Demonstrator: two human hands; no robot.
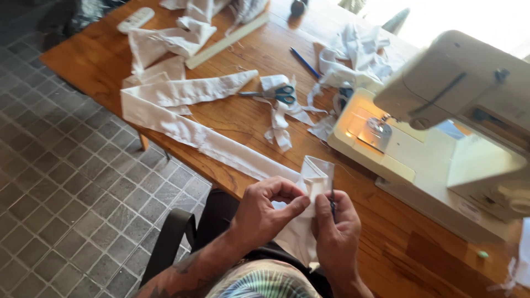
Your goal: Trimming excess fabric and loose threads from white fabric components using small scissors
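Observation:
My left hand (269, 211) pinches the near end of a long white fabric strip (182, 129) that trails across the wooden table (243, 121) to the far left. My right hand (338, 225) grips the same folded fabric end and holds a thin dark tool (332, 196), point up, against the cloth. Both hands are at the table's near edge, just in front of the white sewing machine (441, 127).
Scissors with teal handles (276, 95) lie among white scraps mid-table. A blue pen (304, 62), a pale ruler (226, 41) and a remote control (136, 19) lie further back. More white cloth is heaped by the machine. A grey tiled floor spreads to the left.

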